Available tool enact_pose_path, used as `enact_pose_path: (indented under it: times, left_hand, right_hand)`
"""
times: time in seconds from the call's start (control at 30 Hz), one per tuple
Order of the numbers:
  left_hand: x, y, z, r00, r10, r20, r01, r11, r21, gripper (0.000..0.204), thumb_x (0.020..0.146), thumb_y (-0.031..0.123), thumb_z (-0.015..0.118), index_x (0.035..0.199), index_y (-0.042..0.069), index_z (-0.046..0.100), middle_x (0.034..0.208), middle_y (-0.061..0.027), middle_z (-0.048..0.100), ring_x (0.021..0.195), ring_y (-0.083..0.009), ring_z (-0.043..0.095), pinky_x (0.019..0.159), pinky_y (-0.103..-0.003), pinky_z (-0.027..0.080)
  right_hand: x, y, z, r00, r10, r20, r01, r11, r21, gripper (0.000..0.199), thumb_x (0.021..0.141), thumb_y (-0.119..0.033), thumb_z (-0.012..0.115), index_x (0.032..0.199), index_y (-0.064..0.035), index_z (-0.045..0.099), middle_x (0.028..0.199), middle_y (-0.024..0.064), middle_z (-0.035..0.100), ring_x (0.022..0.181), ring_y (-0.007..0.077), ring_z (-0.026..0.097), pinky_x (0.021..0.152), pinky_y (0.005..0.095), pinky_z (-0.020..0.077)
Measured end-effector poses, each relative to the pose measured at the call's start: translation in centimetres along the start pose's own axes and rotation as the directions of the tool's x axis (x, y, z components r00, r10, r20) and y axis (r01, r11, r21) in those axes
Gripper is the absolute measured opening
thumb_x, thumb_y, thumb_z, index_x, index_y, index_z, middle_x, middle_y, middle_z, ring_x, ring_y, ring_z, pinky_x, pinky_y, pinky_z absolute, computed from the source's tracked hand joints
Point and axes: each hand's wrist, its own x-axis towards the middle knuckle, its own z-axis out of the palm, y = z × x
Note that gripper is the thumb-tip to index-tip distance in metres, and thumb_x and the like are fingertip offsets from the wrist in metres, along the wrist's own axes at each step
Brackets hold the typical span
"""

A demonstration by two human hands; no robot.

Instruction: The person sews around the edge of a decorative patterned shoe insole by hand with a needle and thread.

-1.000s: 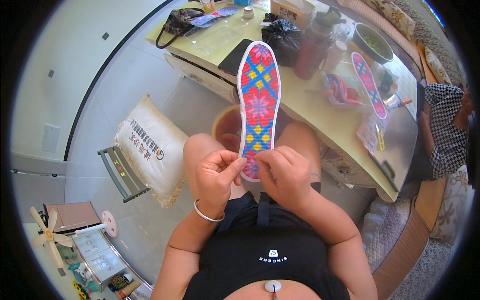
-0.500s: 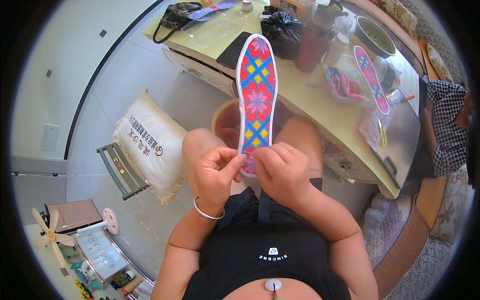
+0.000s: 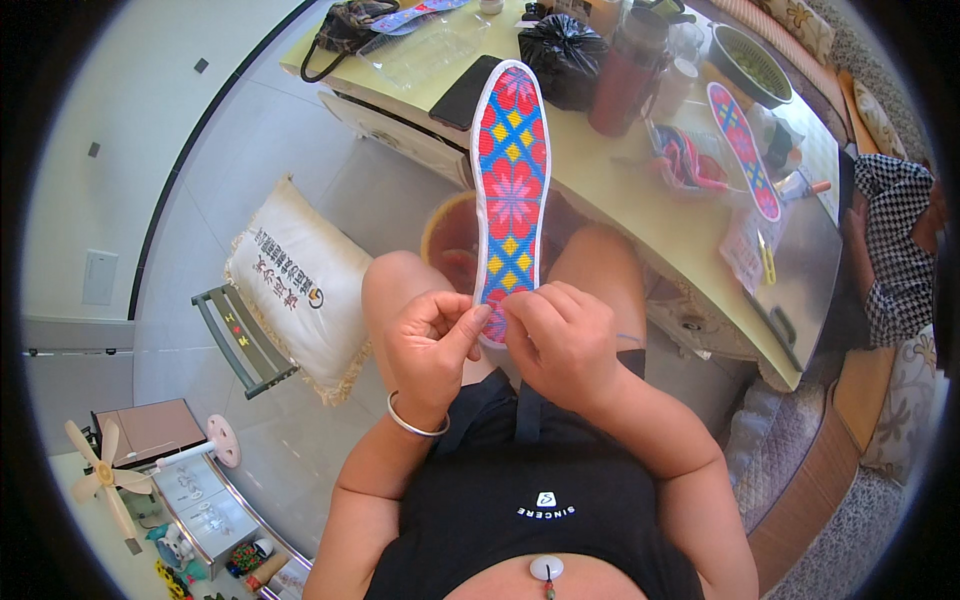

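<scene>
An embroidered shoe insole (image 3: 514, 195), white-edged with pink flowers, blue crosses and yellow squares, stands lengthwise over my lap, its narrow end towards me. At the left edge of that end my left hand (image 3: 434, 345) grips it, thumb uppermost. My right hand (image 3: 562, 340) is closed in a pinch over the right side of the same end. Whatever its fingertips hold is too small or hidden to make out. Beyond the insole, between my knees, part of a round reddish-brown tub (image 3: 445, 240) shows.
A yellowish table (image 3: 620, 200) carries a black plastic bag (image 3: 562, 60), a dark red flask (image 3: 628, 75), a green basket (image 3: 750, 65), another insole (image 3: 742, 150) and a yellow-handled cutter (image 3: 766, 262). Left stand a folding stool (image 3: 242, 340) and a cushion (image 3: 300, 290). A person in checks (image 3: 890, 250) sits right.
The insole appears slightly higher and farther left in the view. Both hands keep nearly the same pose, and the surroundings shift slightly with the head.
</scene>
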Motion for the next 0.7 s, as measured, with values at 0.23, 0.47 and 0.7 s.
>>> enact_pose_path:
  times: [0.23,0.47,0.7]
  left_hand:
    - [-0.3,-0.8,0.3,0.962,0.272,0.012,-0.264,0.918,0.295,0.007,0.082,-0.001,0.07,0.082,-0.002,0.063,0.07,-0.0031,0.063,0.053,-0.0049,0.055,0.047,-0.018,0.044]
    - [-0.4,-0.5,0.2,0.915,0.396,0.08,-0.387,0.802,0.454,0.005,0.081,-0.002,0.07,0.083,-0.002,0.065,0.068,-0.0086,0.062,0.057,-0.0117,0.058,0.053,-0.023,0.045]
    - [-0.7,-1.2,0.0,0.927,0.374,0.036,-0.358,0.85,0.388,0.005,0.081,-0.002,0.069,0.084,-0.002,0.065,0.071,-0.0074,0.063,0.058,-0.0111,0.057,0.054,-0.022,0.045]
  right_hand:
    - [-0.3,-0.3,0.3,0.999,-0.002,0.052,0.005,0.999,-0.053,0.016,0.07,-0.007,0.066,0.08,-0.0061,0.054,0.066,0.0058,0.051,0.058,0.022,0.054,0.05,0.0341,0.0441]
    - [-0.4,-0.6,1.1,0.999,0.046,0.015,-0.046,0.998,0.046,0.018,0.074,-0.006,0.065,0.087,-0.004,0.054,0.066,0.0074,0.053,0.058,0.0239,0.056,0.051,0.0354,0.0449]
    - [-0.2,-0.7,1.4,0.986,0.165,0.02,-0.166,0.973,0.163,0.023,0.075,-0.003,0.067,0.096,-0.0026,0.056,0.075,0.0111,0.059,0.067,0.0279,0.06,0.058,0.036,0.0481]
